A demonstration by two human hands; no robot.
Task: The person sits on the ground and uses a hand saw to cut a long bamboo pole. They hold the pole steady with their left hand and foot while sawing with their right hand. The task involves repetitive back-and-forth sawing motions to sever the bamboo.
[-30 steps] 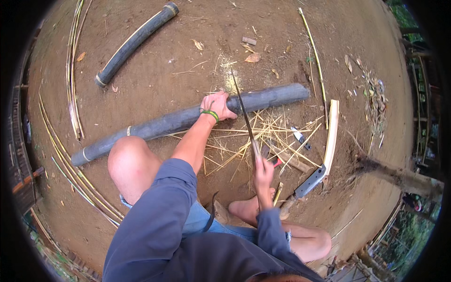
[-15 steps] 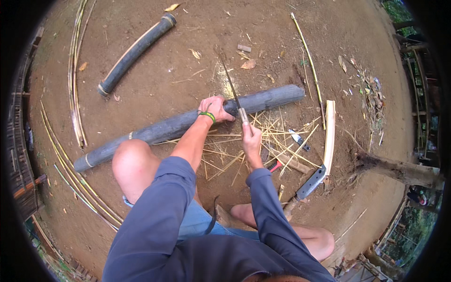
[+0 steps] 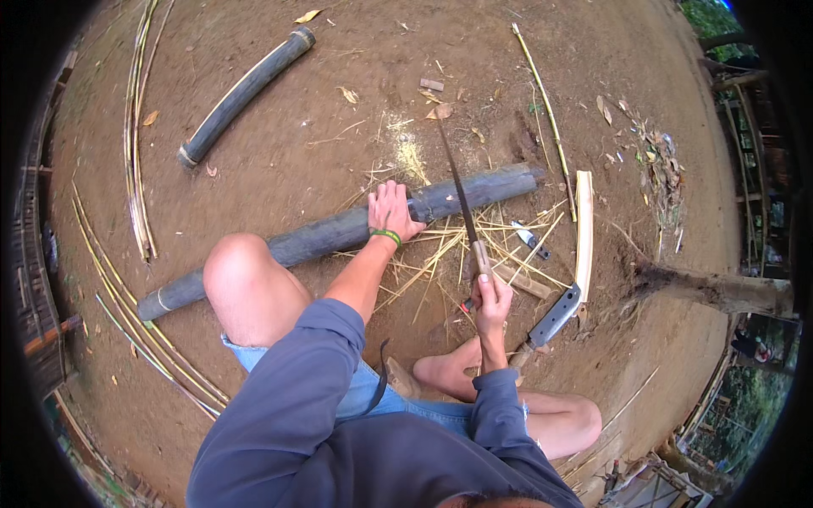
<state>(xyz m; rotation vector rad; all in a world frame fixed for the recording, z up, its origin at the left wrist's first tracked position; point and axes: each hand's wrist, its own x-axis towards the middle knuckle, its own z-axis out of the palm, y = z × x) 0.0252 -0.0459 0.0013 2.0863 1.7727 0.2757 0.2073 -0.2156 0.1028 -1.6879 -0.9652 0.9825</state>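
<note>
A long dark bamboo pole (image 3: 322, 237) lies slantwise on the dirt ground, its left part beside my bent left knee. My left hand (image 3: 392, 212) grips it from above near a joint, fingers over the top and thumb toward the right. In my right hand (image 3: 491, 298) is the wooden handle of a hand saw (image 3: 461, 193), fingers closed round it. Its narrow blade points away from me and passes over the pole, right of my left hand. I cannot tell whether the blade touches the bamboo. Pale sawdust (image 3: 410, 159) lies just beyond the pole.
Thin split strips (image 3: 440, 254) are scattered on the near side. At the right lie a large cleaver-like blade (image 3: 555, 317), a split bamboo piece (image 3: 584, 229) and a small knife (image 3: 530, 240). A shorter bamboo section (image 3: 246, 97) and long thin canes (image 3: 134, 135) lie farther left.
My right hand has drawn the saw toward me and to the right. The left hand's fingers have spread along the pole, and the pole has shifted slightly.
</note>
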